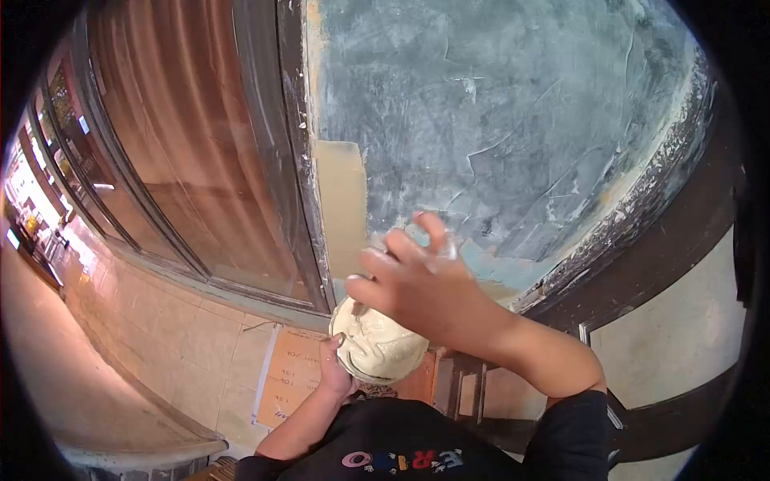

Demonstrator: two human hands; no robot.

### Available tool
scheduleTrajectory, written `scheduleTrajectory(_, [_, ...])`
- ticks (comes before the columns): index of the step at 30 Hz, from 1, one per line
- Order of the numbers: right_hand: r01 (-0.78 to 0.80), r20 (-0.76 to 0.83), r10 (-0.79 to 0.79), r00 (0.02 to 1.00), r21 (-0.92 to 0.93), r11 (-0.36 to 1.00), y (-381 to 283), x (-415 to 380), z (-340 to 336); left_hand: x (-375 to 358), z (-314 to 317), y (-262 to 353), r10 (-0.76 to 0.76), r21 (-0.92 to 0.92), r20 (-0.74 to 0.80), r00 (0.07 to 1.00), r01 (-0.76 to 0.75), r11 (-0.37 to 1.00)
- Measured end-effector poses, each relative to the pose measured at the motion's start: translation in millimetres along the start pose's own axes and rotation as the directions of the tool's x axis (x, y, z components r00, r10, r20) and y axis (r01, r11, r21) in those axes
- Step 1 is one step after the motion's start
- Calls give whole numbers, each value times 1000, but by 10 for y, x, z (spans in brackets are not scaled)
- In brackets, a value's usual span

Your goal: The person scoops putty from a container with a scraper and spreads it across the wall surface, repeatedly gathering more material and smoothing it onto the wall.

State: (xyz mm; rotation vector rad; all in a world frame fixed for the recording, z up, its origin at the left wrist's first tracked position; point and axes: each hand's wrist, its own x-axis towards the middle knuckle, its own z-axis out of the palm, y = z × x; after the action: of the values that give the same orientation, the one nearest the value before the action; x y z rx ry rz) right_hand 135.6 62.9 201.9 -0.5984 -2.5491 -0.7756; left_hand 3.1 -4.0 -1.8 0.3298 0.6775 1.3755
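My left hand (338,371) holds a round tub (374,379) from its left side, thumb over the rim. The tub is full of cream-coloured paste (391,343) with a swirled surface. Just above it, my right hand (413,276) has bent fingers with whitish smears on them. A pale, blurred patch shows by its far fingers, and a small brownish shape (358,308) meets the paste below its thumb. What the right hand grips is hidden. In front is a blue-grey, scuffed panel (497,104) with a smooth beige strip (341,192) down its left edge.
A dark, paint-flecked frame (293,136) borders the panel, with glass and brown curtains (172,88) to the left. Below lie a tiled floor (188,337) and an orange sheet with handwriting (285,369). A curved ledge (144,409) stands at lower left.
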Motion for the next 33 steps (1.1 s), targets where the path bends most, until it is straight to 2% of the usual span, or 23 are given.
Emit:
scheduleTrajectory(2, [-3,67,1,998,25,1000,17,-9,-73,15,4,14,1,-2,-14,1000,-1,1000])
scheduleTrajectory(5, [50,5,-51,999,97,994,-114,-107,303,8,-15,-46,-68,-31,9,998,69,997])
scheduleTrajectory(6, [49,4,-49,999,94,994,-102,-104,285,24,40,-57,29,25,-7,1000,-29,999])
scheduleTrajectory(8, [-42,-3,42,999,15,999,-45,-62,216,16,32,7,17,-2,17,1000,-17,1000])
scheduleTrajectory(10, [-79,33,78,996,23,997,1,-65,9,7,42,99,11,-15,10,1000,-11,1000])
scheduleTrajectory(11, [-110,68,108,992,31,993,13,-61,-49,30,25,130,34,-30,55,998,-32,999])
scheduleTrajectory(13, [-99,29,98,995,57,993,-100,-114,34,25,33,129,64,-49,97,993,-60,997])
scheduleTrajectory(15, [-49,34,46,998,87,995,-231,-149,244,-10,84,79,53,12,27,998,-53,999])
scheduleTrajectory(16, [-136,33,133,991,111,985,-211,-147,292,30,34,43,61,9,81,995,-62,998])
scheduleTrajectory(17, [-138,31,135,990,111,984,-159,-153,288,22,25,54,61,11,82,995,-62,998])
scheduleTrajectory(19, [-174,114,178,977,-40,984,-30,-84,79,-18,84,136,58,30,89,994,-61,998])
scheduleTrajectory(20, [-184,112,182,977,7,983,-18,-78,-10,11,10,135,48,18,90,995,-50,999])
scheduleTrajectory(21, [-181,113,179,977,8,984,-49,-93,5,16,14,133,50,15,88,995,-52,999])
scheduleTrajectory(23, [-89,145,76,987,85,992,-182,-183,80,22,29,119,61,83,-7,998,-60,995])
scheduleTrajectory(24, [-75,213,39,976,167,983,-272,-165,180,29,-30,87,-12,49,33,999,10,999])
scheduleTrajectory(25, [-80,213,44,976,165,983,-249,-166,226,43,-53,49,-15,52,35,999,13,999])
scheduleTrajectory(27, [-172,79,165,983,89,981,-122,-88,266,74,-27,20,61,32,48,997,-62,998])
scheduleTrajectory(29, [-179,115,168,979,92,980,-34,-39,117,55,24,77,67,23,64,996,-69,997])
scheduleTrajectory(31, [-222,80,220,972,24,975,-24,-11,60,51,21,79,61,14,66,996,-62,998])
scheduleTrajectory(32, [-222,83,219,972,25,975,-74,-42,149,98,-88,14,43,9,78,996,-44,999])
scheduleTrajectory(33, [-159,81,153,985,78,984,-164,-95,309,82,-55,3,18,-19,45,999,-17,1000])
